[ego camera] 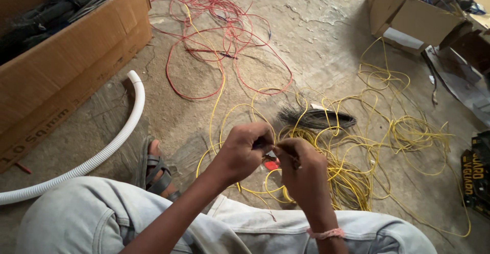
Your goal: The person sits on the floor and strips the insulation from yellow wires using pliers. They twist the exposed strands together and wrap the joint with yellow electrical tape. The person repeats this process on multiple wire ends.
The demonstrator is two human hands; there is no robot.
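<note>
My left hand [245, 149] and my right hand [301, 170] meet in front of my knees, fingertips pinched together on a thin wire end between them. A small red piece [271, 165] shows just below the fingers; whether a hand holds it is unclear. Under and beyond my hands lies a tangle of yellow wire [357, 152] on the concrete floor. A bundle of black strands [316, 118] rests among the yellow loops. Farther off, red wire [224, 34] sprawls in loose loops.
A large cardboard box [71, 65] with dark cable bundles stands at the left. A white corrugated conduit [120, 142] curves past my sandalled foot [155, 170]. Another open cardboard box [413, 17] sits at the top right, dark packages [477, 175] at the right edge.
</note>
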